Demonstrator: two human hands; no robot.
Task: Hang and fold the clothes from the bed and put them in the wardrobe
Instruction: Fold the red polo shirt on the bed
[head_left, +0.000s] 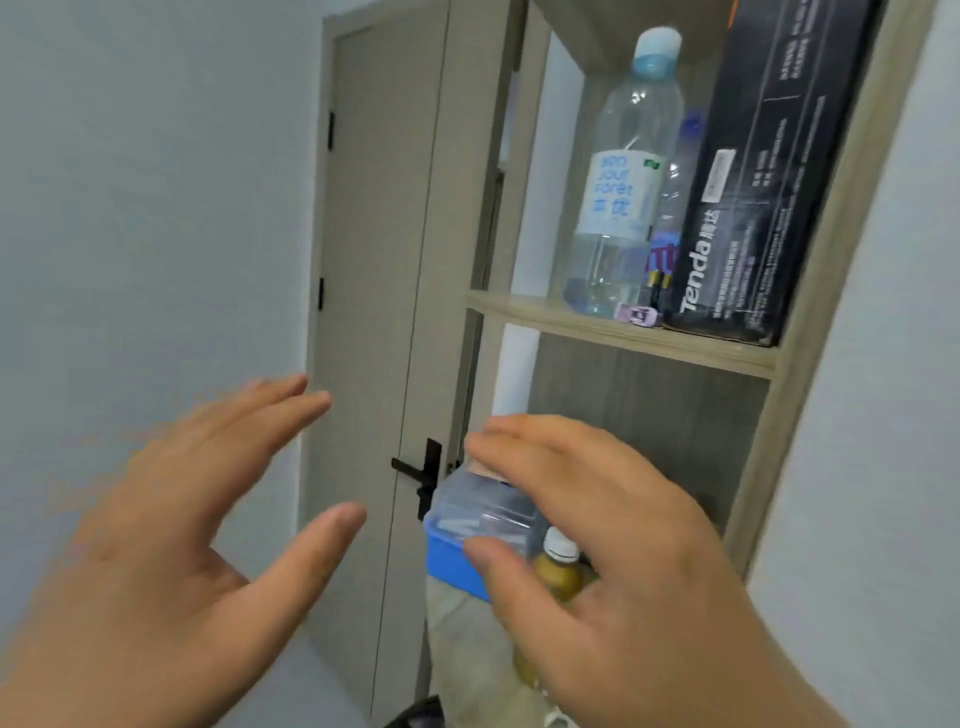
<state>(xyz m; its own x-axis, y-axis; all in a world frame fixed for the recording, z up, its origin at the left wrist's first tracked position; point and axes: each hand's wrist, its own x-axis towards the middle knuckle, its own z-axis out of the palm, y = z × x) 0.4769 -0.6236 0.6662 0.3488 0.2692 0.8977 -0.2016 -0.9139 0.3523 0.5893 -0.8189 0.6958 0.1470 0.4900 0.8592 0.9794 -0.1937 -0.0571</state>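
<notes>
Left hand (171, 525), blurred, raised before grey wall, fingers (291, 410) spread apart and straight, holding nothing. Closed door (379, 260) with black handle (415, 470) behind. Right hand (597, 561), fingers relaxed and apart, in front of blue-based clear box (467, 530) and small amber bottle (558, 566); contact with either unclear. Upper shelf (623, 332): water bottle (623, 182), black Tenda carton (753, 182). Clothes, bed out of view.
</notes>
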